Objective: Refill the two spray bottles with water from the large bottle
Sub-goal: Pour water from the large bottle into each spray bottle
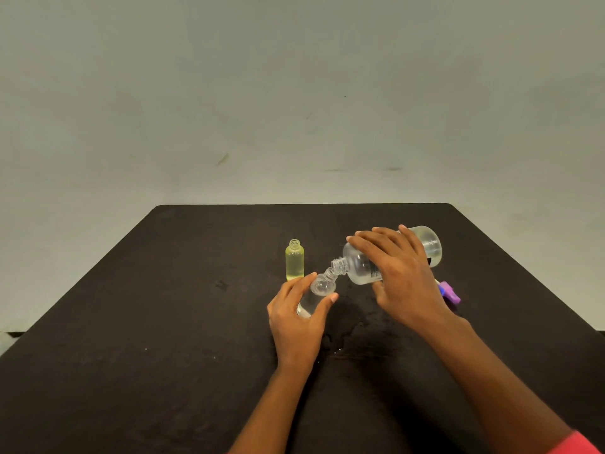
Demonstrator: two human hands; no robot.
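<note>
My right hand [397, 273] grips the large clear bottle [360, 265] and tips it to the left, its open threaded mouth touching the neck of a small clear spray bottle [319, 288]. My left hand [299, 314] holds that small bottle, tilted toward the large one. A second small bottle, yellow-green [294, 261], stands upright and uncapped just behind my left hand.
A purple spray cap [450, 292] lies on the black table [163, 306] behind my right wrist. Wet spots glisten on the tabletop [347, 339] between my forearms. A pale wall rises beyond the table's far edge.
</note>
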